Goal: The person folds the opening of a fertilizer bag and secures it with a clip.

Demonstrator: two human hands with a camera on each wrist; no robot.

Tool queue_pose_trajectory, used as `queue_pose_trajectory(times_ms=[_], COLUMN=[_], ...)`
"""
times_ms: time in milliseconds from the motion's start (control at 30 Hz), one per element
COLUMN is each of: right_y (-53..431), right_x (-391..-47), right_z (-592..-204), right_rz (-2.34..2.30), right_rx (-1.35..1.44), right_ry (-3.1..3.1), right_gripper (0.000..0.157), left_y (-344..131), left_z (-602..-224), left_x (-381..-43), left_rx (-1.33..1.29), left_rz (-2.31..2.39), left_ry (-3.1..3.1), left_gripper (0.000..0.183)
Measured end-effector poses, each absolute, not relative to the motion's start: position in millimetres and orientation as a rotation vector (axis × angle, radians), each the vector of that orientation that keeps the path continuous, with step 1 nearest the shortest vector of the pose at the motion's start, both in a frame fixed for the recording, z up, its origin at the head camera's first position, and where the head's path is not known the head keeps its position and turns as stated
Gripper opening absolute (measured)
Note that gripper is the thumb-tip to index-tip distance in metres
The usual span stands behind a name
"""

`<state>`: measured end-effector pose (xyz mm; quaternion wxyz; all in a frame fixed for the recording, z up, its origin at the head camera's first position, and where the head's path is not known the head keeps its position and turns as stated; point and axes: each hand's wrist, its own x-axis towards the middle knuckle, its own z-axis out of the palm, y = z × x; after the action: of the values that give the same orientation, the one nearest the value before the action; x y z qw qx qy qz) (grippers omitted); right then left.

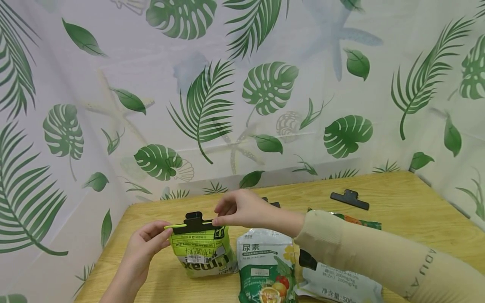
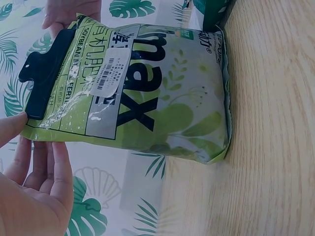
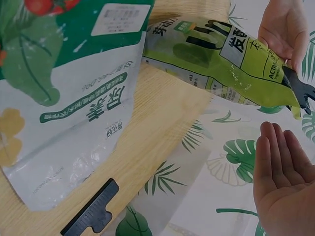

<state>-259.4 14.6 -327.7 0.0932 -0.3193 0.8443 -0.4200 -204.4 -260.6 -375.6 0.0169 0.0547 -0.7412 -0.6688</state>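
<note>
A bright green fertilizer bag (image 1: 204, 254) stands on the table with its top folded, and a black bag clip (image 1: 194, 223) sits across that top edge. My left hand (image 1: 142, 248) pinches the bag's top left corner beside the clip's end, thumb in front and fingers behind, as the left wrist view shows. At the clip's other end is my right hand (image 1: 248, 210), its thumb tip at the clip and its index finger apart from the thumb. In the right wrist view the fingers of the right hand (image 3: 285, 182) are straight, close beside the bag's corner.
A green-and-white bag (image 1: 265, 261) stands right of the green one. Under my right forearm is a silver bag (image 1: 341, 284), partly hidden. A loose black clip (image 1: 350, 198) lies at the table's back right; another clip (image 1: 270, 203) shows partly behind my right hand. A leaf-print cloth surrounds the table.
</note>
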Motion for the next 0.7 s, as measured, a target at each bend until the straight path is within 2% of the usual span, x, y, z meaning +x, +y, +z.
queue_pose_trajectory(times_ms=[700], right_y=[20.5], right_x=[-257.4], right_z=[-353.7], right_rz=[-1.278], right_rx=[-0.917], right_ry=[2.432], right_gripper=[0.038], left_y=[-258.9], left_z=[-374.9], left_x=[-203.2], left_rx=[0.196], left_rz=[-2.083], left_ry=[-2.302], left_gripper=[0.005])
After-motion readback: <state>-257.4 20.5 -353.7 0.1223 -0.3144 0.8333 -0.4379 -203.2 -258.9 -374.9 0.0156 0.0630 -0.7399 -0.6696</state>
